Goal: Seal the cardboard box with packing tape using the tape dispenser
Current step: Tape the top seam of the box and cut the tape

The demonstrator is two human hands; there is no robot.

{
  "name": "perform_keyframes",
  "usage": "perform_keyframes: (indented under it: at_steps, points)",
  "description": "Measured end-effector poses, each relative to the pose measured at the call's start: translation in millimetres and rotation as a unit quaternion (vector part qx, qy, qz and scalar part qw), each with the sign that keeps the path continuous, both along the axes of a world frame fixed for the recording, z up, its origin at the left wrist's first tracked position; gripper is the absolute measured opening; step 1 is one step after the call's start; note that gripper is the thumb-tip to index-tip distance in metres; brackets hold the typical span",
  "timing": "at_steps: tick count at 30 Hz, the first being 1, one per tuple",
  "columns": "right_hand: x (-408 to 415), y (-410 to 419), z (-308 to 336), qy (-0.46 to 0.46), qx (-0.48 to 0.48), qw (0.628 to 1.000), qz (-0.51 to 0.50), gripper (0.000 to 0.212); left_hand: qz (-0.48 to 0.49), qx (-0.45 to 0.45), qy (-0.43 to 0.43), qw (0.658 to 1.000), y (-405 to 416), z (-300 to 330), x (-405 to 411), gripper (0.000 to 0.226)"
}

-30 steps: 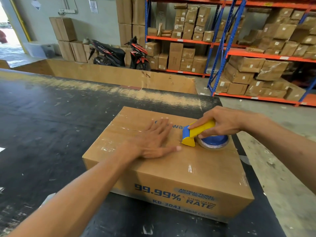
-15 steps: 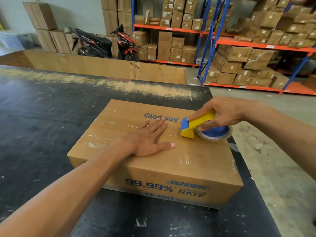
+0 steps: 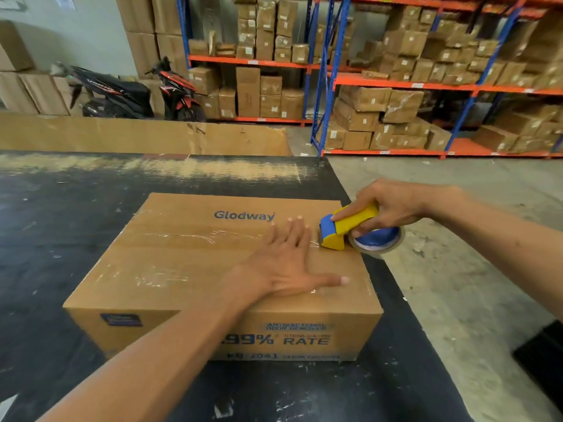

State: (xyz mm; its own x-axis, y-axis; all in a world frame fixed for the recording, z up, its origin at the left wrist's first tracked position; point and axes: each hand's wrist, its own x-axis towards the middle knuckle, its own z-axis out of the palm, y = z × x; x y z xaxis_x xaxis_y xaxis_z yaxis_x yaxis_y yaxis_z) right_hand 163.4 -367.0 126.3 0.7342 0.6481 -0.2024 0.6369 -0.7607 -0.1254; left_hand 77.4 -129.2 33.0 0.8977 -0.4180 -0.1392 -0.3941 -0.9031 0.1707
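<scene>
A brown cardboard box (image 3: 182, 263) printed "Glodway" lies closed on the black table, with clear tape glinting along its top seam. My left hand (image 3: 286, 263) rests flat on the right part of the lid, fingers spread. My right hand (image 3: 393, 205) grips the yellow and blue tape dispenser (image 3: 344, 229) at the box's right top edge. Its blue-cored tape roll (image 3: 379, 240) hangs just past that edge. The dispenser's blue mouth touches the lid next to my left fingertips.
The black table (image 3: 76, 208) ends just right of the box, with concrete floor (image 3: 457, 284) beyond. A long cardboard sheet (image 3: 137, 137) stands along the table's far edge. Blue and orange racks (image 3: 396, 83) full of cartons and a parked scooter (image 3: 128, 95) are behind.
The dispenser has travelled right along the seam to the box's right edge. My left hand slid right after it, staying flat on the lid. The view shifted left and closer.
</scene>
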Motion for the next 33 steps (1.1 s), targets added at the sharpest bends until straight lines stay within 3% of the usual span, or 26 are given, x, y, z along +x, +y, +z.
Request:
perform_keyframes:
  at_steps: [10, 18, 28, 33]
  points:
    - [-5, -8, 0, 0.003, 0.034, 0.999, -0.017, 0.044, 0.015, -0.004, 0.000, 1.000, -28, -20, 2, 0.138]
    - [-18, -86, 6, -0.018, 0.052, 0.997, -0.054, 0.053, 0.009, 0.006, 0.011, 1.000, -27, -17, 1, 0.135]
    - [-17, -74, -28, -0.091, -0.059, 0.994, -0.010, 0.051, 0.017, 0.035, 0.032, 0.999, -33, -7, 2, 0.139]
    - [-23, -57, -19, -0.149, -0.099, 0.983, 0.034, 0.049, 0.096, 0.012, 0.036, 0.995, -86, -1, 4, 0.143]
